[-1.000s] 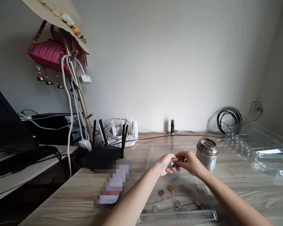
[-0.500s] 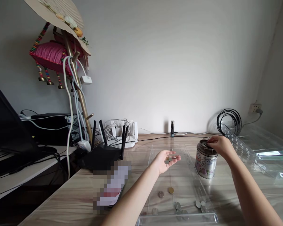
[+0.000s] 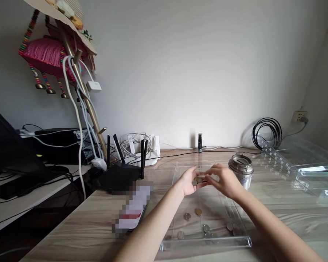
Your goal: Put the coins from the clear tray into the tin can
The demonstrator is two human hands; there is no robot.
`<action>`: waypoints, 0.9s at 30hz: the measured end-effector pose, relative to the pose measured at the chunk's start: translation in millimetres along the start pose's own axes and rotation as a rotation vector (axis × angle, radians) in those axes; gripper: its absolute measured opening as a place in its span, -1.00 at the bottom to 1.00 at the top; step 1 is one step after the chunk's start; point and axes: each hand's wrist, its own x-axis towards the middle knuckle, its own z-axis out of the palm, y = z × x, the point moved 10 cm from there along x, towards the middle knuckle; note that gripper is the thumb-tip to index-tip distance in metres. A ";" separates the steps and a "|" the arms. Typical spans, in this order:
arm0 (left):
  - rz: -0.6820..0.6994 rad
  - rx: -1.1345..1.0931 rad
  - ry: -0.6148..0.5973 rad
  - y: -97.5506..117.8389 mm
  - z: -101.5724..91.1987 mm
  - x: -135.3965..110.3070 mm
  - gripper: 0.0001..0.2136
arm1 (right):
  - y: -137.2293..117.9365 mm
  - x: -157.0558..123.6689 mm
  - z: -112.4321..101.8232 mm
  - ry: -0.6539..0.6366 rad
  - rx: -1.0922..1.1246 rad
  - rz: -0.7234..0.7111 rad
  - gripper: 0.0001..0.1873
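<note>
My left hand (image 3: 189, 181) is held palm up above a clear plastic tray (image 3: 207, 244), cupping a few coins (image 3: 197, 180). My right hand (image 3: 223, 181) reaches into that palm, its fingertips pinching at the coins; it is slightly blurred. A metal coin tin (image 3: 241, 173) with a slot in its lid stands just right of my right hand. Several loose coins (image 3: 205, 229) lie on the tray floor near its front edge.
A black router (image 3: 122, 173) with antennas and a pixelated flat object (image 3: 132, 213) sit left of the tray. Clear trays (image 3: 297, 163) lie at the right, with a coiled black cable (image 3: 267, 132) behind them. A small dark bottle (image 3: 199, 142) stands by the wall. A lower desk with electronics is at the left.
My right hand went from my left palm to the tin's slot, then came back to the coins in my left palm. The camera tilted slightly.
</note>
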 end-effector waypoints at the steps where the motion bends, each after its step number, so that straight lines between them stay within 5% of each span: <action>1: -0.014 0.011 -0.004 -1.9 -0.3 0.9 -0.61 | -4.4 -1.0 16.1 -0.076 0.019 -0.015 -0.76; 4: -0.052 0.046 -0.013 -7.1 -2.1 3.6 -0.57 | -3.2 -4.3 43.1 -0.192 0.052 0.002 -0.77; 7: -0.073 0.064 -0.048 -9.6 0.5 3.5 -0.54 | 3.1 -2.9 34.3 -0.133 0.009 0.023 -0.76; 13: -0.064 0.089 -0.189 -6.5 16.8 -4.6 -0.48 | 43.8 -9.7 -75.3 0.413 -0.154 0.199 -0.73; 16: -0.016 0.055 -0.139 -1.2 10.9 -3.1 -0.51 | 89.8 -20.2 -108.4 0.474 -0.274 0.423 -0.72; 19: 0.020 0.000 -0.090 1.7 4.3 -0.1 -0.53 | 124.7 -20.8 -108.8 0.356 -0.303 0.516 -0.74; 23: 0.088 -0.074 -0.026 8.3 -2.7 2.2 -0.58 | 136.7 -17.2 -96.8 0.220 -0.273 0.506 -0.73; 27: 0.103 -0.111 0.014 10.5 -5.4 2.6 -0.59 | 102.8 -17.2 -105.8 0.429 -0.295 0.398 -0.70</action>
